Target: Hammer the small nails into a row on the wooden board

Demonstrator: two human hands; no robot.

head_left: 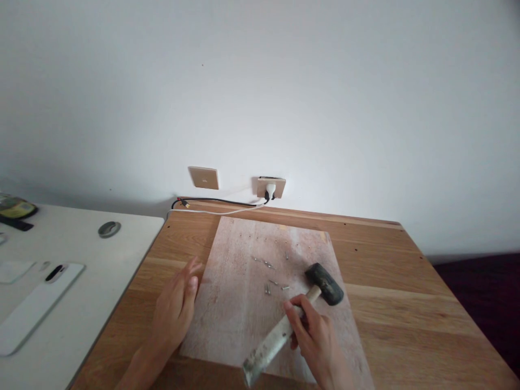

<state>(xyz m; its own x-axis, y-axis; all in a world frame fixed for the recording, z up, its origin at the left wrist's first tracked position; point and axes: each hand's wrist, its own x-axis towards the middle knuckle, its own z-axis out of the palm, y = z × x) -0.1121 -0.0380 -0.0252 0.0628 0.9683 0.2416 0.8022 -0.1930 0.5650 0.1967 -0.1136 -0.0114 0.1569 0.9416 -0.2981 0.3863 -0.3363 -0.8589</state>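
Note:
My right hand [314,336] is closed round the pale wooden handle of a mallet [325,283] with a black head. The head rests on a pale plywood board [239,309] lying on the wooden table [406,303]. My left hand [176,309] lies flat with fingers stretched out, on the table at the board's left edge, touching it. Several small nails [270,276] lie loose on the board just left of the mallet head, between my two hands.
A white desk [89,271] adjoins on the left, carrying a white phone [36,306], a round metal cap [109,229] and a tape roll [14,208]. Wall sockets [271,187] with a white plug and cables sit behind the table. Dark floor shows at right.

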